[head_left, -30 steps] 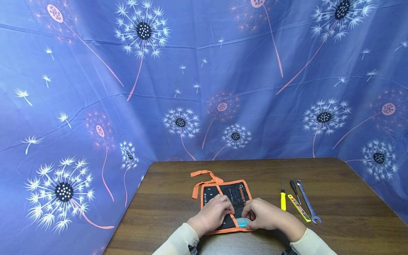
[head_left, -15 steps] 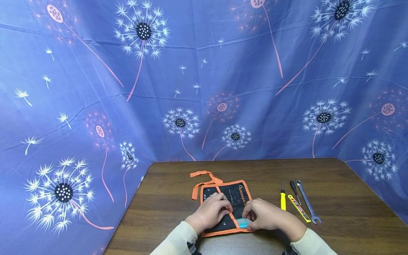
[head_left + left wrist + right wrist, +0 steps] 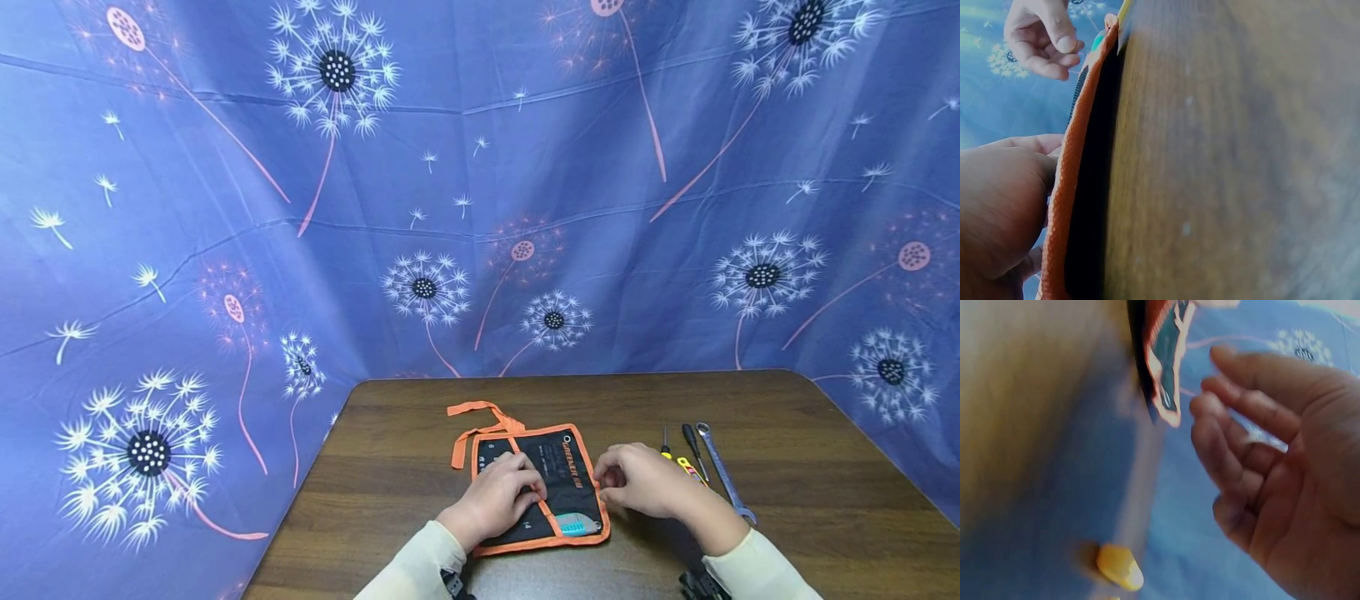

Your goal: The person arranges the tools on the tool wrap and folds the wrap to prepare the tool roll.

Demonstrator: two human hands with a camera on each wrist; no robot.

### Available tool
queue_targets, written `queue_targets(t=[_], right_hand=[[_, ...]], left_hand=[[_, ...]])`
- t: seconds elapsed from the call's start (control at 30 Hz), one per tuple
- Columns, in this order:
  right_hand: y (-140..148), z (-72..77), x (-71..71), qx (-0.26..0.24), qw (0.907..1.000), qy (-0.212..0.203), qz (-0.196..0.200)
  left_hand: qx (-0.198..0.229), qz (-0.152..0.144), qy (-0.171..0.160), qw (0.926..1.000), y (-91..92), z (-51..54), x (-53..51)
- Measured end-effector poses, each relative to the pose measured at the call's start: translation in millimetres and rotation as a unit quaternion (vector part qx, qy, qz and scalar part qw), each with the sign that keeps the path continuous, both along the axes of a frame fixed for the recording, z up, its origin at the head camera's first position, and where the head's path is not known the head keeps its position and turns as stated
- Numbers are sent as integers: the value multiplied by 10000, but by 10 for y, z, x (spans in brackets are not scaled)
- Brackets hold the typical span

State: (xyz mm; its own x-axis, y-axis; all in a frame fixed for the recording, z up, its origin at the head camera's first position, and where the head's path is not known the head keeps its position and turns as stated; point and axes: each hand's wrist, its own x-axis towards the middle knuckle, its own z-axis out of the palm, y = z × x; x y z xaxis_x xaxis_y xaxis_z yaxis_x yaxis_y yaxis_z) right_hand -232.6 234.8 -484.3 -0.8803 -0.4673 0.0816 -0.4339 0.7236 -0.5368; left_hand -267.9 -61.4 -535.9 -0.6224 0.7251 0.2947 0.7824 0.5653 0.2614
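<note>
A black tool pouch (image 3: 553,467) with orange trim lies on the table, its orange ties (image 3: 480,406) spread at the far left corner. My left hand (image 3: 498,496) rests on the pouch and pinches the orange trim of its pocket. A teal and grey tool (image 3: 576,524), whose kind I cannot make out, lies in the pocket at the near right corner, partly hidden. Just off the pouch's right edge, my right hand (image 3: 641,481) holds nothing, its fingers loosely bent. In the right wrist view those fingers (image 3: 1216,434) are apart from the pouch (image 3: 1166,369).
Right of the pouch lie a yellow-handled screwdriver (image 3: 665,453), a yellow cutter-like tool (image 3: 688,467), a black-handled screwdriver (image 3: 690,437) and a combination wrench (image 3: 720,467). My right hand partly covers some. A blue dandelion-print cloth (image 3: 480,183) hangs behind the wooden table (image 3: 405,433).
My right hand has let go of the teal and grey tool in the pocket and moved right, off the pouch. My left hand shifted slightly, then stayed on the pouch.
</note>
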Motion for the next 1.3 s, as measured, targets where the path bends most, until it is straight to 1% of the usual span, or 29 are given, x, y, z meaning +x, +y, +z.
queue_targets(t=[0.1, 0.2, 0.33, 0.43, 0.53, 0.6, 0.7, 0.77, 0.87, 1.0, 1.2, 1.3], right_hand=[[116, 65, -15, 222, 9980, 173, -572], [234, 117, -34, 373, 9935, 155, -1061], [406, 143, -68, 448, 9881, 7, -1471], [543, 128, -97, 528, 9838, 36, -1710], [676, 97, -126, 620, 9794, 175, -1913], [760, 87, -141, 643, 9768, 175, -2036], [883, 81, -156, 682, 9730, 82, -2205], [968, 84, -156, 725, 9693, -56, -2347], [1099, 73, -153, 891, 9609, -181, -2615], [1224, 36, -155, 990, 9529, -317, -2850], [1342, -32, -162, 978, 9526, -351, -2859], [1397, -35, -145, 974, 9517, -453, -2876]], left_hand=[[23, -5, 32, 10000, -2, -9, -2], [30, 18, 35, 10000, -4, -14, 0], [-7, 89, -21, 10000, -3, -23, 7], [-44, 120, -65, 9999, -5, -28, 12], [-70, 137, -94, 9998, -5, -31, 17], [-70, 147, -112, 9998, -6, -34, 21], [-40, 149, -131, 9998, -5, -45, 24], [-16, 146, -131, 9998, -3, -50, 26], [24, 110, -100, 9999, 3, -62, 26], [65, 59, -47, 10000, 5, -76, 24], [57, 87, -98, 9999, 5, -69, 28], [33, 115, -163, 9998, 12, -53, 23]])
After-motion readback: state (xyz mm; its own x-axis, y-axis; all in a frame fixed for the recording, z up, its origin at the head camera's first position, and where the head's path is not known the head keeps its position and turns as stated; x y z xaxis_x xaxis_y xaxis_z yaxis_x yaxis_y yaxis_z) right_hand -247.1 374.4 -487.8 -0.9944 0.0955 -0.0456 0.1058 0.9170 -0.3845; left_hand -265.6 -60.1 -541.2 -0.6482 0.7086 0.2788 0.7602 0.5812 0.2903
